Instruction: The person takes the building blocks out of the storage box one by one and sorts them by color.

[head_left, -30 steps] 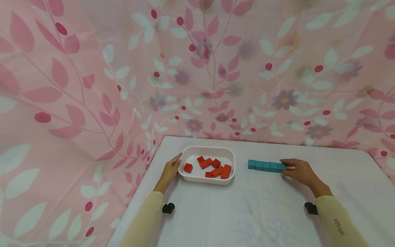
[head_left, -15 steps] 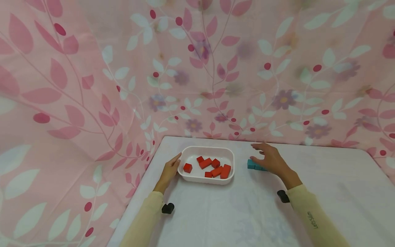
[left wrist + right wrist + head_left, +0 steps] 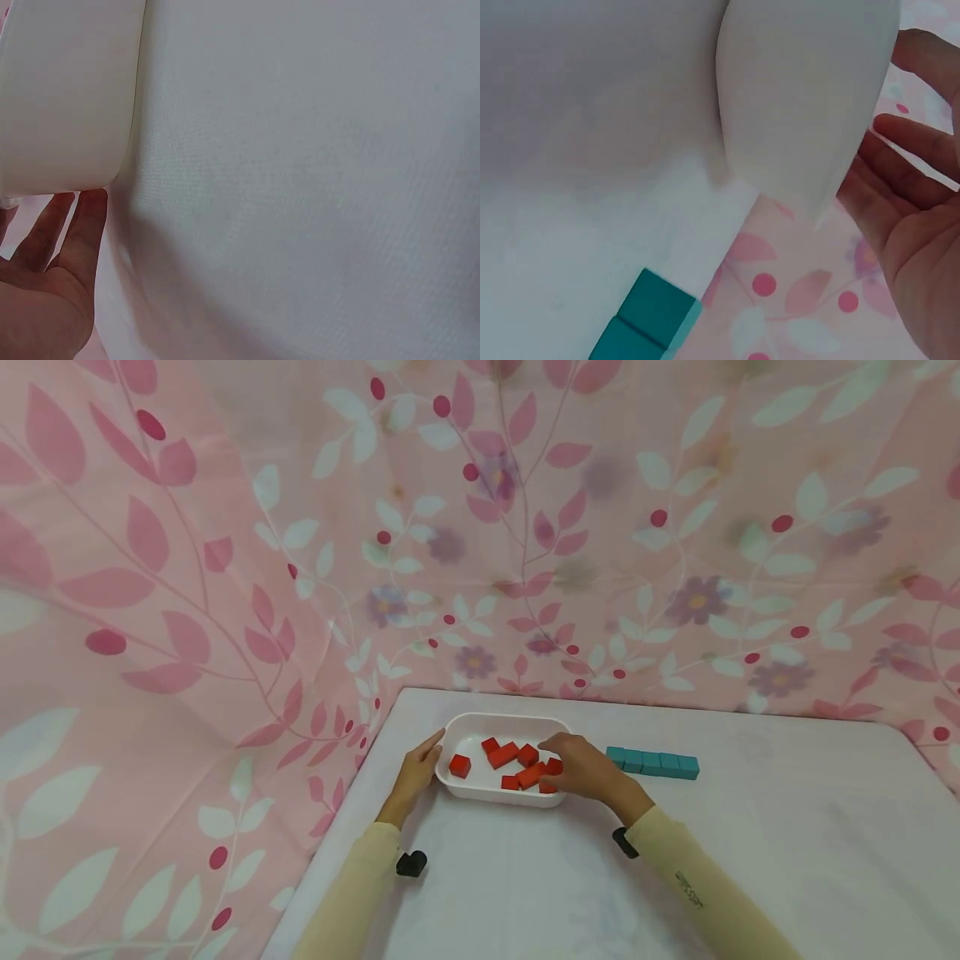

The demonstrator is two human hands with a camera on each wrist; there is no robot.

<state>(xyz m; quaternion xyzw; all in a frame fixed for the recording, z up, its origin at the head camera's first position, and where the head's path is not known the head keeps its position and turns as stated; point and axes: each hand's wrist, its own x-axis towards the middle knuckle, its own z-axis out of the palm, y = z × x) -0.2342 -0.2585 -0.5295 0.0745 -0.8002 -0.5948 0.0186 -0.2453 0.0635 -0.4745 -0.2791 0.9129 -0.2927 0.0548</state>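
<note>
In the head view, a white plastic tray [image 3: 487,794] holds several red blocks [image 3: 503,755], some cubes and some longer. My left hand [image 3: 411,777] touches the tray's left end with extended fingers; the left wrist view shows the fingertips against the tray's outer wall [image 3: 67,97]. My right hand [image 3: 590,770] is over the tray's right end, its thumb and fingers spread apart above the red blocks there and partly hiding them. From the right wrist, the fingers [image 3: 919,142] look loosely bent beyond the tray's rim, with no block visible in them.
Several teal blocks [image 3: 652,762] lie end to end in a straight row right of the tray, behind my right wrist. A white cloth covers the table [image 3: 525,885]. Pink floral fabric [image 3: 517,568] hangs at the back and left edges.
My right hand has left the right end of the teal row and moved left, over the tray. The left hand has stayed at the tray, and the red blocks look unmoved.
</note>
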